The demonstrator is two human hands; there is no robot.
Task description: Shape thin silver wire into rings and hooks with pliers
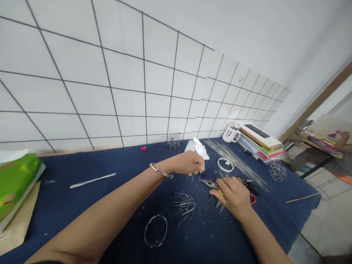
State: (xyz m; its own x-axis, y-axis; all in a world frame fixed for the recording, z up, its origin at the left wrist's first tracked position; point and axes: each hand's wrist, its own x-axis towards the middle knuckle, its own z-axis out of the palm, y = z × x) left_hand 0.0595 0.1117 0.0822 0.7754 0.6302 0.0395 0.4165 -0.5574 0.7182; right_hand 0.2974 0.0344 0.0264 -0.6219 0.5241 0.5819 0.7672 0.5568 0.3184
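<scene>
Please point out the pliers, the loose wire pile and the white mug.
Pliers point(209, 183): head view, on the metal nose.
Wire pile point(186, 203): head view, middle of the tangle.
White mug point(230, 134): head view, on its printed side.

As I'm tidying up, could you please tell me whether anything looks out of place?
Yes: mid-table, tangled wire pieces and tiny scraps lie strewn on the blue cloth, unlike the neatly laid long wires.

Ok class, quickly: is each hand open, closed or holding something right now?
Left hand: closed, fingers curled in; whether it grips anything thin cannot be told.
Right hand: closed, holding the pliers.
</scene>
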